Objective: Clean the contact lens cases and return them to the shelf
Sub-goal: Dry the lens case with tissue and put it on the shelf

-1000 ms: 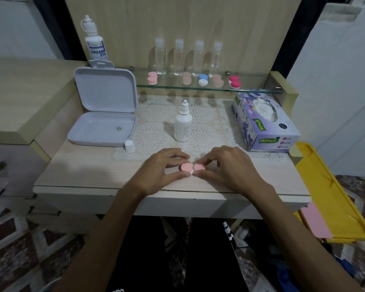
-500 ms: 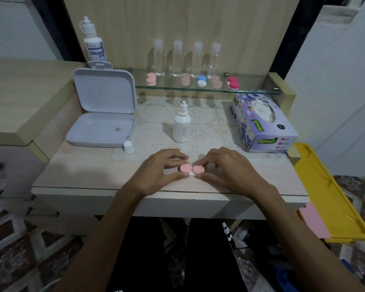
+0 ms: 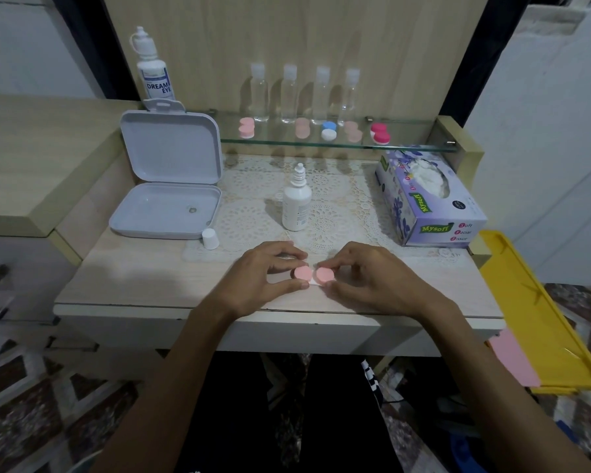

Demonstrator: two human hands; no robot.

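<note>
While both hands stay low at the near edge of the desk (image 3: 116,281), almost nothing has shifted over the last second: the person still works on one pink contact lens case (image 3: 313,274) lying flat on the wood, just in front of the lace mat (image 3: 253,220). The left hand (image 3: 263,278) pinches the left pink cap between thumb and curled fingers; the right hand (image 3: 369,278) pinches the right cap in the same way. The caps sit side by side, touching or nearly so, with a sliver of white base showing beneath them. Whether the caps are being turned on or off cannot be told.

Behind the hands stands an uncapped white solution bottle (image 3: 297,206), its small white cap (image 3: 210,238) set apart to the left, beside an open white box (image 3: 168,192). A tissue box (image 3: 427,203) lies to the right.

Five more lens cases wait on the glass shelf (image 3: 406,146) at the back: pink ones, a blue and white one (image 3: 329,130) and a magenta one (image 3: 380,133). Judging by this, the task looks to be at an early stage, with this case not yet back on the shelf.
</note>
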